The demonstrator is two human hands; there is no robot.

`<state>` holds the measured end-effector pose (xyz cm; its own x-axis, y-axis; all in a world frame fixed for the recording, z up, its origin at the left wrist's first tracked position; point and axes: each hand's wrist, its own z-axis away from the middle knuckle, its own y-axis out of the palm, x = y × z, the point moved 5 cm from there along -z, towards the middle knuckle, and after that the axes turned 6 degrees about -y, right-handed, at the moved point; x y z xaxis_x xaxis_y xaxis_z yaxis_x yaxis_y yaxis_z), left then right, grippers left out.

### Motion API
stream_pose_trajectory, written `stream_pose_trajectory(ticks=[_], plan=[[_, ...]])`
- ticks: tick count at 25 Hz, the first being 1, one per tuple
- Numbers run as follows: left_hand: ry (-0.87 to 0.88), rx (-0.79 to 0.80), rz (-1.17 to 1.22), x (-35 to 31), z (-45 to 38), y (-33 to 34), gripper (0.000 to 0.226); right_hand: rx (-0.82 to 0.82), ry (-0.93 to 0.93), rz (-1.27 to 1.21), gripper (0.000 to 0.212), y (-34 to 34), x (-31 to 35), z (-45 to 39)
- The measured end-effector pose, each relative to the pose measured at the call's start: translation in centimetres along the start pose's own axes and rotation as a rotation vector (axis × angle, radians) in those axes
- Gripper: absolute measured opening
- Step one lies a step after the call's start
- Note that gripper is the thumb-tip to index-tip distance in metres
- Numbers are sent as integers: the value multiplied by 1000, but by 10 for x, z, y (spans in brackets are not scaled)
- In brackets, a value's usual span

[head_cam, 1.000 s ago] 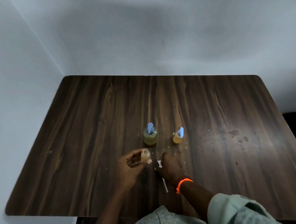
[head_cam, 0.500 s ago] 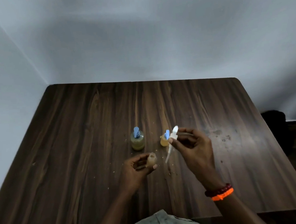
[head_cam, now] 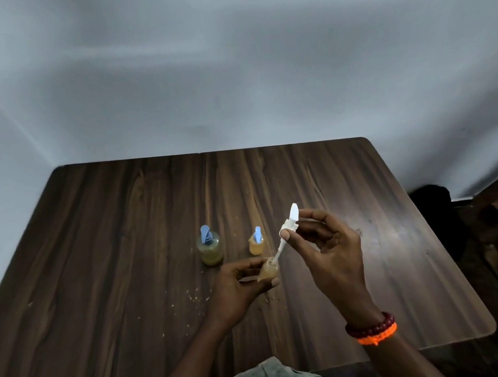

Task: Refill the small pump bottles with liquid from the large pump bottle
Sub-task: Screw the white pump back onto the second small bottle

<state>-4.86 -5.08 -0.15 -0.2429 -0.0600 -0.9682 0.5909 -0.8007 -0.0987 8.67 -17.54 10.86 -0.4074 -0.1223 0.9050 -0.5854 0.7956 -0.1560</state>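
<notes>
My left hand (head_cam: pixel 238 283) grips a small open bottle (head_cam: pixel 268 271) of amber liquid, standing on the dark wooden table (head_cam: pixel 112 262). My right hand (head_cam: pixel 326 247) pinches a white pump head (head_cam: pixel 289 225), tilted, with the tip of its dip tube at the mouth of that bottle. Behind them stands the large pump bottle (head_cam: pixel 210 248) with a blue pump and yellowish liquid. To its right stands a second small bottle (head_cam: pixel 256 242), orange liquid, blue pump fitted.
Small crumbs and pale specks lie on the table around the bottles. Grey walls meet the table's far and left edges. Dark objects sit on the floor past the table's right edge (head_cam: pixel 435 210).
My right hand picked the white pump up from the table, raised it, then brought its tube tip down to the small bottle's mouth. The camera view shifted.
</notes>
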Motion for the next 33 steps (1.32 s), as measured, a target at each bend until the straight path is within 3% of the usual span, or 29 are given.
stream_pose_trajectory(ticks=[8,15,25,30,33], plan=[[19,4,-50,-26,-8,11,48,181,63,69,31,1,-22,7],[59,-7,-97,-38,-8,12,43,234,66,188,21,-2,-32,4],[101,27,-77,-46,-1,14,44,441,78,165,26,-9,-28,-5],[84,36,-73,-42,-3,16,43,331,20,305,25,-11,-24,-2],[84,44,-65,-39,-2,15,42,371,17,270,25,-9,-21,-3]])
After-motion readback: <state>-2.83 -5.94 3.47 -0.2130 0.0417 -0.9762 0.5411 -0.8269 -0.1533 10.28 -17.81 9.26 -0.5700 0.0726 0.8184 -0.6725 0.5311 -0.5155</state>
